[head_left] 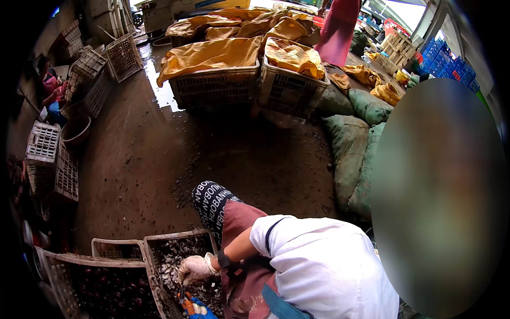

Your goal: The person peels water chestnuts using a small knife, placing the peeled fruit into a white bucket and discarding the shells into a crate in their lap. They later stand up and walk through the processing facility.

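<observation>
My right hand [197,267], in a thin whitish glove with a dark band at the wrist, is closed with its fingers curled downward. What it pinches, if anything, is hidden. Just below, at the lower edge, my left hand [197,309] shows in a blue and orange glove, partly cut off, its fingers closed. A small dark, narrow thing [182,292] sticks up between the hands; its kind is unclear. Both hands are over a plastic crate [154,274] littered with pale and dark scraps [171,256]. Left of it stands a crate [53,276] of dark reddish round pieces [114,287].
Orange sheets [210,53] cover crates [215,87] ahead. Green sacks [348,154] are heaped on the right, beside a large blurred patch. Stacked crates [42,141] and a tub [76,130] line the left. A person [51,87] sits there; another in pink [339,32] stands behind.
</observation>
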`<state>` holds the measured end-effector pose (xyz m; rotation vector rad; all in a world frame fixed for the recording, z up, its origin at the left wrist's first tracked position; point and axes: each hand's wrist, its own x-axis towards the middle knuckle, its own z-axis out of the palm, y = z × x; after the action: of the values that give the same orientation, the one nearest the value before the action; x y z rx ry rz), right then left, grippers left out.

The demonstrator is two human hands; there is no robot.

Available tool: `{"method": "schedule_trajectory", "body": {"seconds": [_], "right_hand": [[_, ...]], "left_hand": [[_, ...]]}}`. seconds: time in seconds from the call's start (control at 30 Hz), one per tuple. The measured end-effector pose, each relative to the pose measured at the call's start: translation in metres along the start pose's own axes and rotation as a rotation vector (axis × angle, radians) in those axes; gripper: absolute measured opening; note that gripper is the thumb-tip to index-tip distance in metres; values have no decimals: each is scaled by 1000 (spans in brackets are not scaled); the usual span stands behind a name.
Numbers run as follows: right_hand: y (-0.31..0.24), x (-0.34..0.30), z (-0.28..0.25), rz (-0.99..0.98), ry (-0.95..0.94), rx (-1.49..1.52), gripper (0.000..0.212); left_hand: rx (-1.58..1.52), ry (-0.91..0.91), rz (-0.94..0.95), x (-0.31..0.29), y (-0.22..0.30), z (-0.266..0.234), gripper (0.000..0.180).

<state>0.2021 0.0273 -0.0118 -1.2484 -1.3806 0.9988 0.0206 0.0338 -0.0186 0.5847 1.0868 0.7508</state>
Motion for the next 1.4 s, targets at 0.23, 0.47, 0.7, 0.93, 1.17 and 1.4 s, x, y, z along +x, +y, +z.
{"method": "schedule_trajectory", "body": {"seconds": [0.23, 0.47, 0.7, 0.93, 1.17, 1.4], "right_hand": [[-14, 2, -12, 27, 47, -2, 21], [-29, -13, -20, -87, 123, -72, 19], [-47, -24, -38, -108, 56, -127, 19], [-58, -11, -38, 83, -100, -73, 20], [-48, 4, 2, 348, -107, 257, 21], [-45, -12, 15, 420, -189, 330, 21]], "left_hand": [[76, -82, 16, 6, 16, 9, 32], [156, -205, -23, 5, 21, 36, 34], [174, -321, -46, -10, 27, 44, 36], [145, -351, -92, -36, 67, 18, 50], [1187, -105, 360, -36, 64, -35, 65], [984, 71, 505, -56, 54, -52, 30]]}}
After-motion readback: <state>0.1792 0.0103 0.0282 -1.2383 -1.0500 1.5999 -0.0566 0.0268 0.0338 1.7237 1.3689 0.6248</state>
